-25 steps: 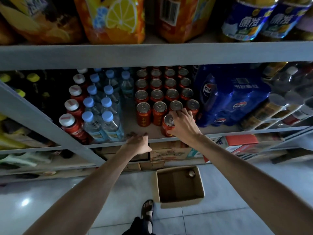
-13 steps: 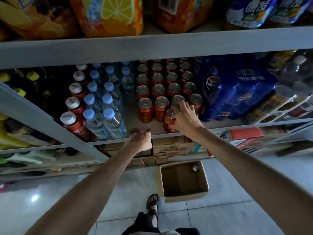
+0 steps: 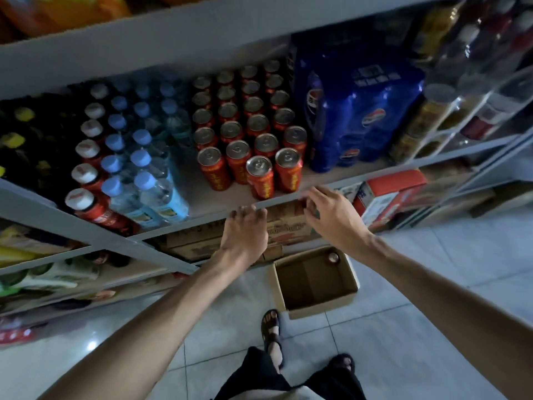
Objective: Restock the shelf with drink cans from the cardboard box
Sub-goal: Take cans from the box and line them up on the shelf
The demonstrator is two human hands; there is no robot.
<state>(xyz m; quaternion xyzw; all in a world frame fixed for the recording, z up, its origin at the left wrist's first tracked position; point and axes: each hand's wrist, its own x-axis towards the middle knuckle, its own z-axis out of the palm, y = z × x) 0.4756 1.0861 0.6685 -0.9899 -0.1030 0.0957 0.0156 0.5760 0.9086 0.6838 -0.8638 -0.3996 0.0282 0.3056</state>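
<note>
With the front can (image 3: 259,176) standing near the shelf (image 3: 207,197) edge, placing looks done: the left hand (image 3: 245,229) curls its grip over the shelf lip, and the right hand (image 3: 328,215), grip slack and empty, must next reach down for the lone can (image 3: 333,257) in the cardboard box (image 3: 320,308).

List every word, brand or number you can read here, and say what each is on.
No text reads cleanly.
Blue shrink-wrapped pack: round Pepsi-style logos, lettering blurred.
Red cans: yellow characters, blurred.
Cardboard cartons under the shelf: print too blurred.
Red-and-white carton: blue characters, too small.
</note>
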